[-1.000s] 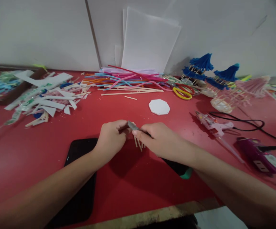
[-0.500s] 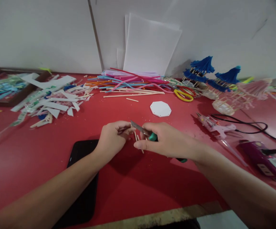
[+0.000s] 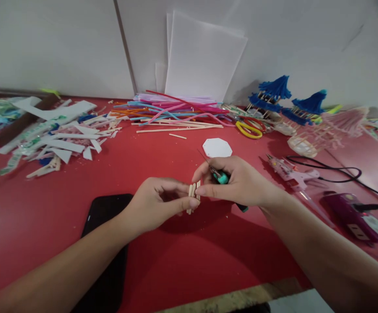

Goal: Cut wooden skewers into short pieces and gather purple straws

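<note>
Several short wooden sticks (image 3: 192, 191) stand side by side, pinched between the thumb and fingers of my left hand (image 3: 158, 203). My right hand (image 3: 236, 181) holds scissors with a green handle (image 3: 222, 177), their thin blades pointing up and left. The thumb and a fingertip of that hand touch the right side of the sticks. Just behind my right hand lies a white octagonal piece (image 3: 217, 148) with small holes near its edge.
A black phone (image 3: 105, 261) lies under my left forearm. Colored sticks (image 3: 175, 111) and yellow-handled scissors (image 3: 248, 130) lie at the back, white scraps (image 3: 68, 130) at left. A pink glue gun (image 3: 293, 176), cable and purple power strip (image 3: 355, 215) are at right.
The sticks are now gathered upright in my left hand, which has shifted right and slightly down. The green-handled scissors have turned, their blades moving up and away from my left fingers.
</note>
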